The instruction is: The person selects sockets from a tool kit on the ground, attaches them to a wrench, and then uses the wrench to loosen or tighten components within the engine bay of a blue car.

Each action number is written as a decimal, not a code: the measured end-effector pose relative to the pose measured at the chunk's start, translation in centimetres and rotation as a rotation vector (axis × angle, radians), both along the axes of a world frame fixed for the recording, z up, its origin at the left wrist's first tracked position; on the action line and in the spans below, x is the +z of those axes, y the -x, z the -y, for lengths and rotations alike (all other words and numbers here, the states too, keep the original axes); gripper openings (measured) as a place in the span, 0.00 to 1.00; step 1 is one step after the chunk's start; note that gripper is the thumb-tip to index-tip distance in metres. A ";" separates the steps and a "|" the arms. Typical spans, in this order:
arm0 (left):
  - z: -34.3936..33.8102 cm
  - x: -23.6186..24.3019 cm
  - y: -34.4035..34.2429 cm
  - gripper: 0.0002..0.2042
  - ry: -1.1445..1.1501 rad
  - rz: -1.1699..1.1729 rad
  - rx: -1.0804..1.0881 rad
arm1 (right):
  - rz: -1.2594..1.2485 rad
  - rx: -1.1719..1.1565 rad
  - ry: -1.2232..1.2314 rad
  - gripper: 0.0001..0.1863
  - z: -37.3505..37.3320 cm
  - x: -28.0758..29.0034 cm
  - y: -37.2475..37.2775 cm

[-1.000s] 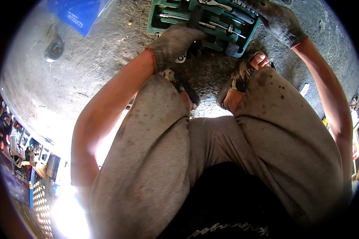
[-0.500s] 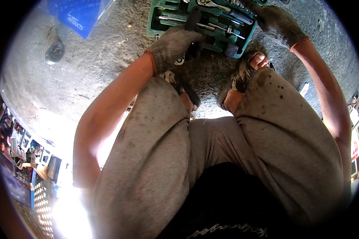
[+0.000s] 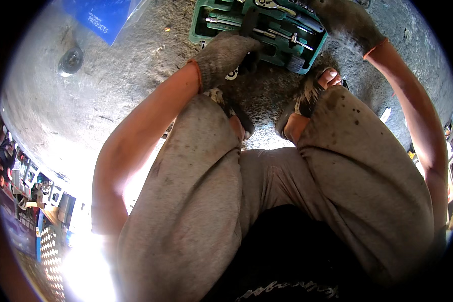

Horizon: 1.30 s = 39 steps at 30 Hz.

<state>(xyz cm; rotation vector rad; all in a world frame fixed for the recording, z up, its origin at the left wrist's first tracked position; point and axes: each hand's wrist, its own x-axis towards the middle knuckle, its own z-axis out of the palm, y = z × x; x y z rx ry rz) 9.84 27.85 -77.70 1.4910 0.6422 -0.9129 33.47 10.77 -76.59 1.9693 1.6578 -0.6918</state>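
Note:
A green tool case (image 3: 199, 32) lies spread on the ground at the top of the view, with chrome tools in its slots. In front of its near edge, my gloved left hand (image 3: 226, 53) is closed around a ratchet wrench (image 3: 232, 74). Only the wrench's chrome head shows clearly below the fingers. My gloved right hand (image 3: 348, 26) is at the case's upper right corner, beside a row of sockets (image 3: 303, 7). Its fingers are bent together, and anything between them is hidden. Another ratchet (image 3: 277, 6) and an extension bar (image 3: 224, 21) rest in the case.
A blue printed packet (image 3: 103, 17) lies at the upper left on rough concrete (image 3: 126, 65). Below it sits a dark round part (image 3: 70, 61). My sandalled feet (image 3: 304, 103) stand close to the case. A perforated crate (image 3: 50, 256) and clutter line the lower left.
My right hand has shifted slightly up and left along the case's edge. My left hand keeps its grip on the ratchet wrench. The whole view has shifted a little.

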 end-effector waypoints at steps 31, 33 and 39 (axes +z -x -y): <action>0.3 -1.9 0.4 0.17 -0.016 0.174 0.070 | -0.396 -0.421 -0.515 0.15 -2.0 -2.3 -0.8; 0.2 -2.1 0.7 0.17 -0.087 0.311 -0.031 | -0.375 -0.336 -0.514 0.17 -1.9 -2.4 -1.1; 0.2 -2.6 0.7 0.17 -0.134 0.393 -0.118 | -0.042 -0.257 -0.321 0.22 -2.4 -1.8 1.1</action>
